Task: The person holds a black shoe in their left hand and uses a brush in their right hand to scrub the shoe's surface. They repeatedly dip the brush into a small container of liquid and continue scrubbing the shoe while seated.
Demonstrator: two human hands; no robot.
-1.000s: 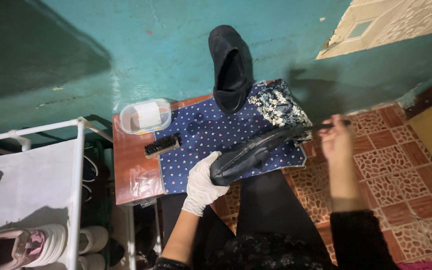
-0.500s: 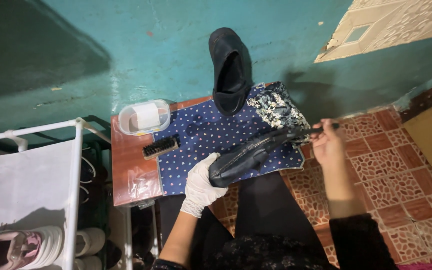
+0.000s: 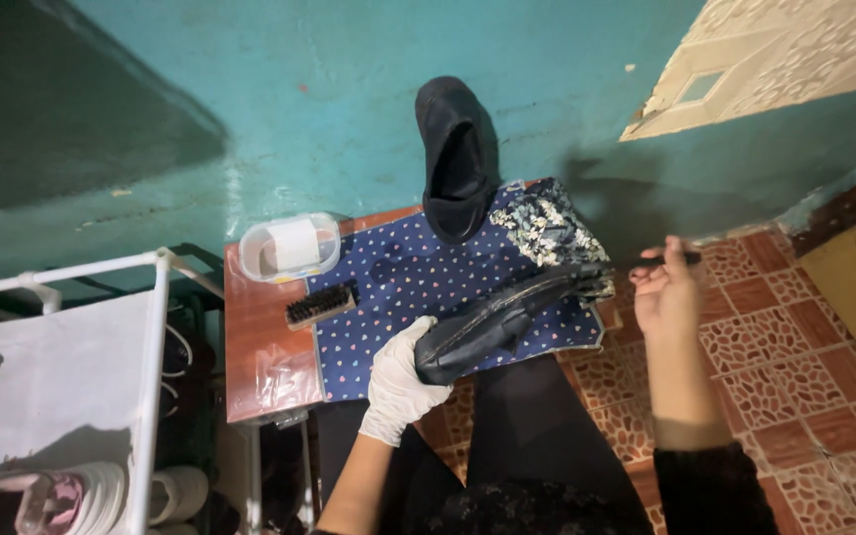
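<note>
Teal wall point(image 3: 250, 119) fills the top half, white rack point(image 3: 146, 396) with shoes at 8 o'clock, patterned red floor tiles point(image 3: 795, 376) at 4 o'clock. Small brown table point(image 3: 260, 367) sits mid-frame under a blue dotted cloth point(image 3: 398, 287) with a floral piece point(image 3: 547, 228) at its 2 o'clock corner. One black shoe point(image 3: 456, 159) stands toe-up against the wall at 12 o'clock, untouched. Second black shoe point(image 3: 507, 317) lies near centre, held over the cloth's near edge, toe pointing to 2 o'clock. Left hand point(image 3: 400, 381), in a white glove, is wrapped around the heel end at 7 o'clock, fingers curled tight on it. Right hand point(image 3: 666, 292), bare, at 3 o'clock, pinches a thin dark stick-like tool point(image 3: 671, 260); can't tell what it is, its tip is just beside the shoe's toe. Clear plastic tub point(image 3: 289, 248) at 10 o'clock, bristle brush point(image 3: 321, 305) just below it, both well apart from either hand. Handling judgement: shoe looks light, upper soft and likely to fold, sole stiffer; possibly slick if polished. Best grip is heel counter or sole edge, as now; a hand inside would support the upper better.
</note>
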